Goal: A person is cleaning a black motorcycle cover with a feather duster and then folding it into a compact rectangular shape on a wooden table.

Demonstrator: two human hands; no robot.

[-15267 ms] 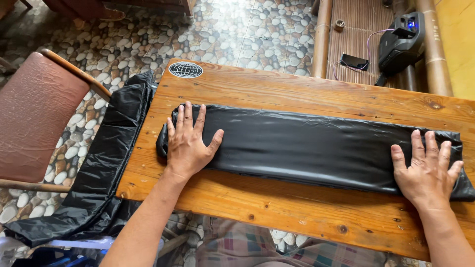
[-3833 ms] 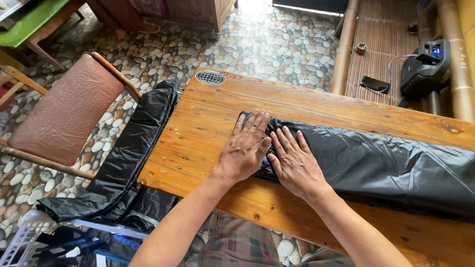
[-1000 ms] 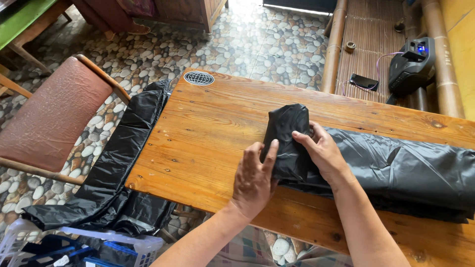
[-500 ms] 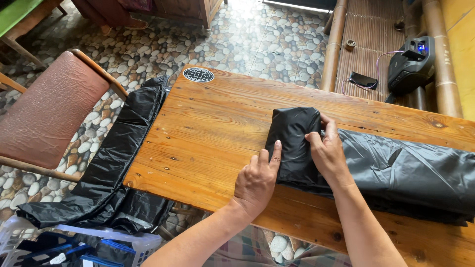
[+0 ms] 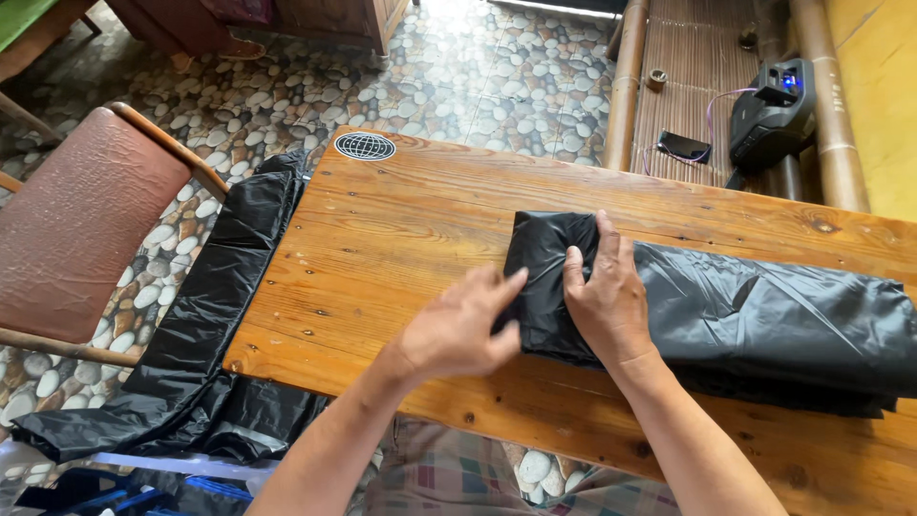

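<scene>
1. head view: a long black plastic bag (image 5: 764, 315) lies folded into a flat band across the right part of the wooden desk (image 5: 401, 239), its left end turned over into a thicker fold near the desk's middle.
2. the right hand (image 5: 604, 296) rests palm down on that folded end, fingers spread slightly and flat, pressing the plastic against the desk; it pinches nothing.
3. the left hand (image 5: 458, 330) is at the left edge of the fold, fingers bent, their tips touching the plastic's edge and seeming to tuck under it; whether this grip has closed on the plastic, i cannot tell.
4. the two hands are just beside each other, thumbs near one another over the fold.
5. the bag's right end reaches the right border of the picture, close to the desk's near edge.
6. a round grille-like disc (image 5: 364, 145) sits at the desk's far left corner, well apart from the hands.
7. a second sheet of black plastic (image 5: 201, 334) hangs off the desk's left side down to the pebble floor (image 5: 458, 67).
8. a brown padded chair (image 5: 76, 229) stands left of it.
9. beyond the desk, a dark device with a blue light (image 5: 774, 110) and a small dark flat thing (image 5: 683, 146) lie on a bamboo surface.
</scene>
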